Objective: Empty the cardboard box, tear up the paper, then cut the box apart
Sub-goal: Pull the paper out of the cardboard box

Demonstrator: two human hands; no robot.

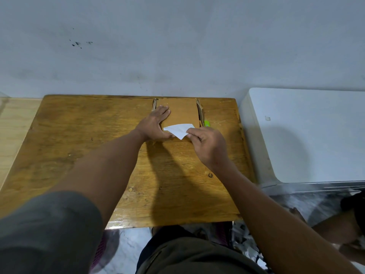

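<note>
Currently, your left hand (156, 123) presses flat on the cardboard box (177, 113) at the tabletop's (79, 135) far edge; your right hand (209, 145) pinches white paper (177, 130).

a pale grey wall (177, 46) fills the upper half, smudged with faint stains and a few dark specks at upper left. a worn, varnished wooden surface (79, 135) stands against it, scratched, with a dark knot in the grain. to its right sits a white cabinet-like unit (306, 135) with rounded corners. the floor (126, 246) below looks like grey-white marbled stone. a light wooden panel (15, 119) shows at far left.
</note>
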